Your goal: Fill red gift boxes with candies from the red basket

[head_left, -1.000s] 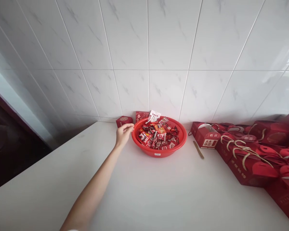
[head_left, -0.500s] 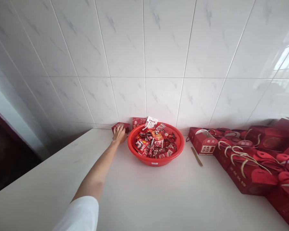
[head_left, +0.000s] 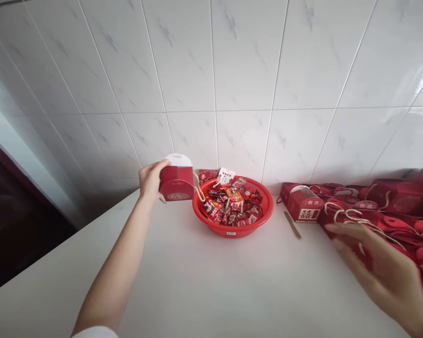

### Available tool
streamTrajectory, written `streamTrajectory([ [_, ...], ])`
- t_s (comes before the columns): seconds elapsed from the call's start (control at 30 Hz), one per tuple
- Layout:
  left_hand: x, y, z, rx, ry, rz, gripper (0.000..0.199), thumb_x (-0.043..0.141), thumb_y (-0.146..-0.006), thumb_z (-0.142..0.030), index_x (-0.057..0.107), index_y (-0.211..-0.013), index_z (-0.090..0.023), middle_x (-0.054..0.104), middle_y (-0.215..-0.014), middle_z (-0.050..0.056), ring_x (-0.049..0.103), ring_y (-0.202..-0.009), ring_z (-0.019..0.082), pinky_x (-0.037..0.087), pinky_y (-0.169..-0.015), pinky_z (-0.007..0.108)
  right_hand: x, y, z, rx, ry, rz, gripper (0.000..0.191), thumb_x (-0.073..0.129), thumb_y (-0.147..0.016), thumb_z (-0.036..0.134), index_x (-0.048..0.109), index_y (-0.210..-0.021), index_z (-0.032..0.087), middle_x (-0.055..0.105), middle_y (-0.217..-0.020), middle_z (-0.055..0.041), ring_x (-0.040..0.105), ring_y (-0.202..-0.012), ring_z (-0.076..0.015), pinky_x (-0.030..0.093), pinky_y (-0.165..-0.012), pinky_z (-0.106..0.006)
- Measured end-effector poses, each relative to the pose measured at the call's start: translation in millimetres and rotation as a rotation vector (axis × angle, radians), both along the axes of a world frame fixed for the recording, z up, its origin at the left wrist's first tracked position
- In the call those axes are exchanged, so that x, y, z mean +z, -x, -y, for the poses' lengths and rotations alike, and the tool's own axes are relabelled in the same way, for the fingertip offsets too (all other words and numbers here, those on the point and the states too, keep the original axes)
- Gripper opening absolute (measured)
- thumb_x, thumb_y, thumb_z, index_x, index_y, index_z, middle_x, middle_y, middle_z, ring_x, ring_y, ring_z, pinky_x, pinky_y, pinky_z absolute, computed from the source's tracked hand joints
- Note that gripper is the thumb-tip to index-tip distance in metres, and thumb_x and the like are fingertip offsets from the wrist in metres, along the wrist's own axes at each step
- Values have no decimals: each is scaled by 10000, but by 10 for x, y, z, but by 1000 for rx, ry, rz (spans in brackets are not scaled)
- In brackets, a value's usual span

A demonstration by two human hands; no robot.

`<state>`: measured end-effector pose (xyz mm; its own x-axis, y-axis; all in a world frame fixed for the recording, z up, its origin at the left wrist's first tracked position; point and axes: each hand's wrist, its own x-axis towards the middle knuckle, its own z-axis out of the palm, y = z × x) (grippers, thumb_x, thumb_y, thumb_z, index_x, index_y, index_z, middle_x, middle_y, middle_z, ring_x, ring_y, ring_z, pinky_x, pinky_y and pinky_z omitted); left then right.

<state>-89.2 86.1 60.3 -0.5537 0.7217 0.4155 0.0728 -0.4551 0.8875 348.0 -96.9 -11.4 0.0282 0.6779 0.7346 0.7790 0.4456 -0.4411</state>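
Note:
My left hand (head_left: 151, 180) grips a small red gift box (head_left: 177, 182) from its left side, holding it up above the counter near the wall. The box has a white inner flap standing up, a round printed emblem and a cream rope handle hanging at its right. Just right of it stands a red plastic basket (head_left: 233, 231) heaped with wrapped candies (head_left: 232, 206). My right hand (head_left: 380, 267), slightly blurred, hovers at the lower right with fingers extended and nothing in them. It partly covers the red boxes behind it.
Many red gift boxes (head_left: 400, 199) with rope handles crowd the right side. One open box (head_left: 305, 204) stands at their left end, beside a thin brown strip (head_left: 292, 225). A red packet (head_left: 207, 175) leans on the tiled wall behind the basket. The white counter (head_left: 204, 281) ends at the left.
My left hand has lifted the red gift box off the counter and turned it, its white flap now showing. My right hand has come into view at the lower right.

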Motion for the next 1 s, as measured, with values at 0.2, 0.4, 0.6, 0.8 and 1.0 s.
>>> streamTrajectory([
  [0.2,-33,-737,907,-553,172,-159,408,898,-534,-362,723,-850,-172,721,-778,20,662,-662,179,537,-610,277,469,826,-421,500,-50,12,164,557,-981,295,652,-1086,213,700,-874,-49,650,-722,-157,540,-685,-276],
  [0.4,-411,-1113,1234,-779,173,-352,304,797,-744,-367,724,-992,-209,732,-1071,65,687,-1015,261,558,-867,355,535,1102,-409,684,278,354,236,517,-1006,322,669,-1136,196,586,-623,29,465,-509,-108,354,-526,-239],
  [0.6,-661,-1221,1125,-711,235,-334,275,706,-770,-366,702,-977,-185,726,-1082,70,667,-1041,265,531,-897,364,389,1064,-472,595,504,499,323,488,-1009,405,590,-1239,203,525,-601,51,413,-503,-115,277,-525,-250],
  [0.8,-721,-1210,1122,-638,309,-527,368,760,-744,-417,624,-1016,-210,691,-1106,55,645,-1045,257,497,-930,374,320,946,-589,662,654,197,415,520,-965,522,569,-735,180,539,-637,13,459,-585,-112,345,-549,-240],
  [1.0,-673,-1215,1241,-616,429,-830,430,695,-738,-282,554,-1139,-216,655,-1214,61,647,-1028,255,501,-912,376,299,865,-678,680,860,225,110,718,-800,270,662,-837,182,645,-785,-6,544,-700,-134,403,-620,-241],
])
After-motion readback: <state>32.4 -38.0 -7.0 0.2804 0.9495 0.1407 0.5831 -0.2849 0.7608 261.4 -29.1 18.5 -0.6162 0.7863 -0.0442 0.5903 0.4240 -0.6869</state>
